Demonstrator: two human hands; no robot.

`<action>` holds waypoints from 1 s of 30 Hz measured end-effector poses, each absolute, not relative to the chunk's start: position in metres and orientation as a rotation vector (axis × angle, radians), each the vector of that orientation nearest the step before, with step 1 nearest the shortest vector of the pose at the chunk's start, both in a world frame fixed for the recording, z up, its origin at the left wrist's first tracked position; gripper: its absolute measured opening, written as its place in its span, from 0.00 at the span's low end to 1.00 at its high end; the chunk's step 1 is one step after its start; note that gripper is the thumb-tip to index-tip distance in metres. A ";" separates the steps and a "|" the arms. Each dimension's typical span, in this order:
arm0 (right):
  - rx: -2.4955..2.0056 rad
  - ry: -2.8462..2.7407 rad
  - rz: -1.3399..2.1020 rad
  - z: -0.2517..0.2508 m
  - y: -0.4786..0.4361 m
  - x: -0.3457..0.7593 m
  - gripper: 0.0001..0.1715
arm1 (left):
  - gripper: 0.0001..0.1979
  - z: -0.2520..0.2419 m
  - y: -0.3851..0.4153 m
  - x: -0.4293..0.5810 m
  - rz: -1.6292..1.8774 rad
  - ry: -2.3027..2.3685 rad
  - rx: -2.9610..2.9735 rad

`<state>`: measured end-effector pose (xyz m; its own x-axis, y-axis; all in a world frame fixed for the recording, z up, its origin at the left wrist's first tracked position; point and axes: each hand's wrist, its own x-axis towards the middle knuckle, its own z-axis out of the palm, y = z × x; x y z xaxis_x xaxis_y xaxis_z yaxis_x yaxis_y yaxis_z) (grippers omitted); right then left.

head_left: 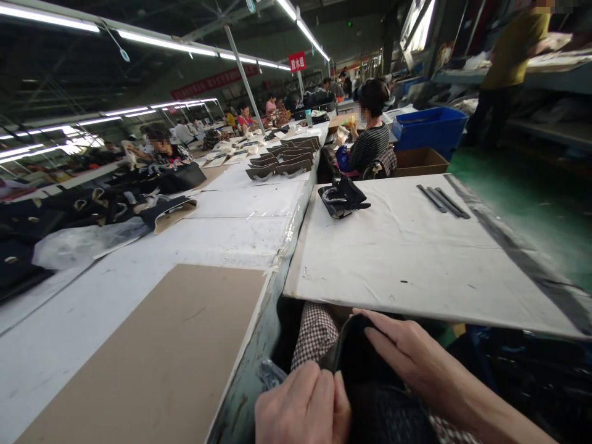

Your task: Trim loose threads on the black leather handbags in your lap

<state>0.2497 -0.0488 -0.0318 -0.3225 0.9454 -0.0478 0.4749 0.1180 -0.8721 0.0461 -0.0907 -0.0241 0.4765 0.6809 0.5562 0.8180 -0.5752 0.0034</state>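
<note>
A black piece (pixel 365 370), its opening facing up, lies over my lap at the bottom centre, below the edge of the white side table (pixel 393 265). My left hand (pixel 303 404) has its fingers curled round the near left rim of that piece. Along the upper right rim rests my right hand (pixel 407 345), fingers stretched and thumb side against the edge, seeming to pinch it; what lies under the fingers is partly hidden. A folded black item (pixel 343 196) sits on the side table, with several dark strips (pixel 443 202) to its right.
A long white table (pixel 231 234) at the left bears a brown board (pixel 161 357), black bags (pixel 28 228) and grey-brown pieces (pixel 282 160). Beyond the side table sits a person (pixel 372 139) beside a blue bin (pixel 430 129). Another person (pixel 509 61) stands at right.
</note>
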 end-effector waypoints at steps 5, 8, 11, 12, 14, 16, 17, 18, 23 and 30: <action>-1.312 -1.880 1.128 -0.058 -0.031 0.244 0.22 | 0.12 -0.035 -0.086 0.049 -0.618 -1.514 -2.524; -1.309 -1.949 1.125 -0.062 -0.032 0.243 0.23 | 0.12 -0.029 -0.082 0.050 -0.488 -1.625 -2.514; -1.325 -2.005 1.085 -0.062 -0.038 0.242 0.24 | 0.12 -0.018 -0.077 0.053 -0.375 -1.659 -2.498; -1.324 -2.013 1.073 -0.062 -0.039 0.241 0.25 | 0.12 -0.015 -0.075 0.054 -0.358 -1.654 -2.494; -1.319 -2.015 1.054 -0.062 -0.042 0.240 0.24 | 0.12 -0.012 -0.070 0.057 -0.341 -1.617 -2.488; -1.320 -2.006 1.035 -0.061 -0.043 0.238 0.24 | 0.12 -0.013 -0.067 0.058 -0.327 -1.537 -2.500; -1.319 -2.007 1.033 -0.061 -0.042 0.238 0.23 | 0.13 -0.015 -0.065 0.059 -0.330 -1.489 -2.516; -1.313 -2.014 1.037 -0.060 -0.041 0.238 0.22 | 0.13 -0.016 -0.064 0.058 -0.339 -1.446 -2.535; -1.321 -2.142 1.048 -0.046 -0.033 0.241 0.17 | 0.15 -0.019 -0.061 0.050 -0.381 -1.452 -2.624; -1.392 -2.222 1.102 -0.033 -0.032 0.237 0.12 | 0.18 -0.013 -0.058 0.039 -0.185 -2.017 -2.785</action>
